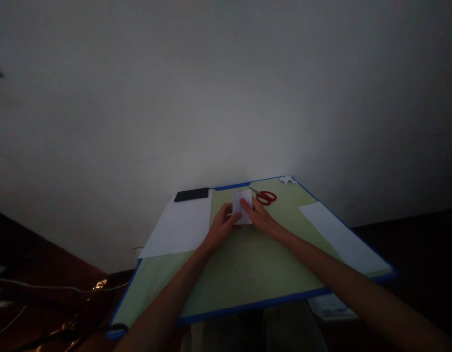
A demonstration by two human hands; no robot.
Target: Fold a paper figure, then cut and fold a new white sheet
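Observation:
A small white folded paper lies on a green board with a blue rim. My left hand rests at the paper's left edge, fingers curled and pressed against it. My right hand lies on the paper's right side, fingers pressed down on it. Red-handled scissors lie just beyond my right hand, untouched.
A white sheet covers the board's left part, with a black phone at its far end. A white paper strip lies along the right side. A small white folded shape sits at the far corner. Cables lie at left.

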